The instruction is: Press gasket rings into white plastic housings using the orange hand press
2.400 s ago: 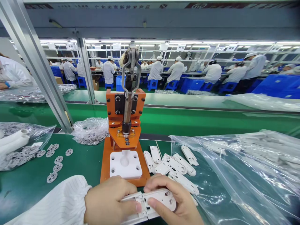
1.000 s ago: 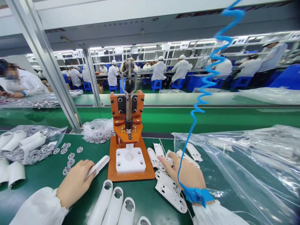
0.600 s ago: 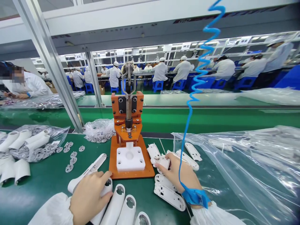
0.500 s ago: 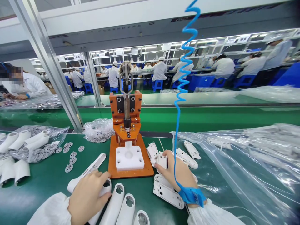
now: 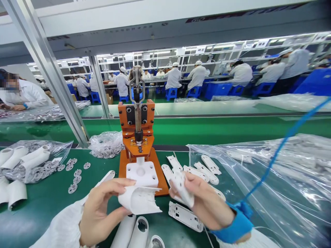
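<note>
Left hand (image 5: 99,206): lifted above the bench (image 5: 46,203), fingers (image 5: 117,184) clasped on a curved white shell (image 5: 139,200), its hollow side turned up and toward the right.
Right hand (image 5: 207,203): raised at the same height, fingers (image 5: 190,182) pinching a flat white insert (image 5: 182,186), tilted on edge; a blue wrist strap (image 5: 234,225) with its coiled cord (image 5: 281,146) runs off to the right.
Gap between parts: shell and insert near each other, not touching.
Step in hand: by the look of it, bringing the two picked parts together, before any pressing.
Next move calls for: turning the insert to match the shell's open side and seating it squarely; a skewed entry would likely jam.
Press (image 5: 137,137): orange hand press just beyond the hands, its white nest block (image 5: 141,174) bare.
Stock nearby: more shells (image 5: 139,232) near, between the hands; inserts (image 5: 204,168) right of the press; small discs (image 5: 73,172) to the left.
</note>
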Tool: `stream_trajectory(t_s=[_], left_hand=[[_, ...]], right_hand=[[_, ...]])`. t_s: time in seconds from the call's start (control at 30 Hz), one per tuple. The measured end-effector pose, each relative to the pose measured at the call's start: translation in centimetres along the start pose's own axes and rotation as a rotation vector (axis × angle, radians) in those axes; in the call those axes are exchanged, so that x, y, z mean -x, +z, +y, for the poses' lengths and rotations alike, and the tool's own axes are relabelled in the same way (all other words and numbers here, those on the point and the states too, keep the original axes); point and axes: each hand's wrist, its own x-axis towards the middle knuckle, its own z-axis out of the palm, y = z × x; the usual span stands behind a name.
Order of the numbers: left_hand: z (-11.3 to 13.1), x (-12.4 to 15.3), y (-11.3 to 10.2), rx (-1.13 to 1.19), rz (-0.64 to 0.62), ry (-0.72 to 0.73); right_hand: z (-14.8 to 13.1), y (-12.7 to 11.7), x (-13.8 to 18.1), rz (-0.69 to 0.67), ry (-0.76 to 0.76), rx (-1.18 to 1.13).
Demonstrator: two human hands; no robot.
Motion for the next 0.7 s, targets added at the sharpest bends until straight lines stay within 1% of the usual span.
stream_trajectory(t_s=[0.03, 0.07, 0.1, 0.13, 0.23, 0.3, 0.37, 0.43, 0.5, 0.57, 0.63, 0.7], left_hand=[[-0.3, 0.0, 0.0, 0.024, -0.007, 0.009], [-0.6, 0.0, -0.1, 0.046, -0.001, 0.008], [-0.7, 0.1, -0.3, 0.065, 0.02, 0.001], [-0.8, 0.1, -0.4, 0.085, 0.055, -0.009], [-0.8, 0.1, -0.7, 0.166, 0.182, -0.071], [-0.8, 0.2, -0.6, 0.225, 0.194, -0.109], [-0.9, 0.4, -0.3, 0.246, 0.146, -0.138], [-1.0, 0.6, 0.0, 0.22, 0.092, -0.139], [-0.9, 0.7, 0.1, 0.132, 0.044, -0.115], [-0.6, 0.5, -0.1, -0.031, -0.012, -0.1], [0.0, 0.2, -0.4, -0.216, -0.149, -0.073], [0.7, -0.2, -0.3, -0.365, -0.372, -0.041]], right_hand=[[0.0, 0.6, 0.1, -0.103, 0.012, -0.164], [0.0, 1.0, 0.2, -0.187, 0.034, -0.248], [0.1, 1.4, 0.3, -0.252, 0.066, -0.294], [0.3, 1.7, 0.3, -0.286, 0.098, -0.318], [0.8, 2.1, 0.4, -0.248, 0.126, -0.294], [1.1, 2.3, 0.5, -0.208, 0.09, -0.245], [1.4, 2.5, 0.6, -0.201, 0.086, -0.253], [1.6, 2.7, 0.6, -0.172, 0.101, -0.284], [1.8, 2.7, 0.5, -0.121, 0.122, -0.27], [1.9, 2.7, 0.3, -0.077, 0.116, -0.175], [2.1, 2.9, 0.3, -0.058, 0.089, -0.009], [2.5, 3.2, 0.5, -0.056, 0.077, 0.196]])
